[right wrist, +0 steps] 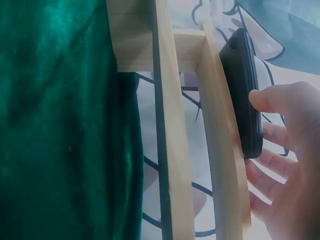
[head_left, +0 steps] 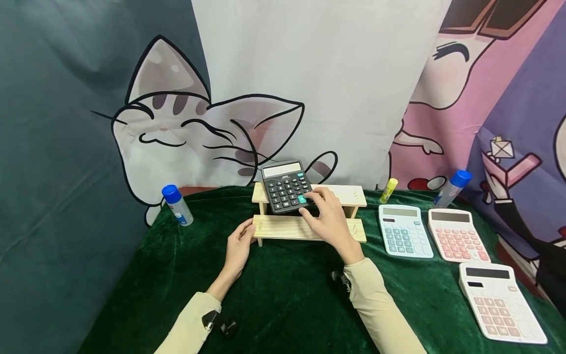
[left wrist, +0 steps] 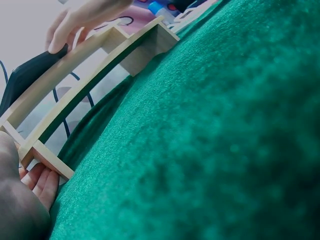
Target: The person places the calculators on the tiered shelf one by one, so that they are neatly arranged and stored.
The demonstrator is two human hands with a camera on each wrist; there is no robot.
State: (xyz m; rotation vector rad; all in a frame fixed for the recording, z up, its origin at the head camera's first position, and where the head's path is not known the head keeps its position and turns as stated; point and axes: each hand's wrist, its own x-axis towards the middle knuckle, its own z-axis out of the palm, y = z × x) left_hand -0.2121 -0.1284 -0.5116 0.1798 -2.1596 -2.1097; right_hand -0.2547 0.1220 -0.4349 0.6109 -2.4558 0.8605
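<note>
The wooden rack (head_left: 283, 228) was best kept steady; the black calculator (head_left: 286, 188) slanted at its upper shelf (head_left: 338, 193), seating hard to tell. My left hand (head_left: 238, 250) gripped the rack's left end; my right hand (head_left: 330, 219) pinched the calculator's lower corner, ideally lightly.

Blk calc (head_left: 287, 189), teal keys (head_left: 302, 199); pale-wood rack (head_left: 283, 227); dk grn cloth (head_left: 274, 290); 2 blue-capped bottles (head_left: 178, 205); cat-print backdrop (head_left: 331, 73).

The two-tier stand (head_left: 283, 227) is pale, smooth, matt wood with visible grain; the black calculator (head_left: 286, 189) looks like dull plastic, the blue-keyed calculator (head_left: 404, 231) smooth plastic. The green tablecloth (head_left: 283, 295) is plush velvet with a soft sheen, the printed backdrop (head_left: 327, 73) matt, lightly creased cloth, the cream sleeves (head_left: 376, 295) matt fabric
</note>
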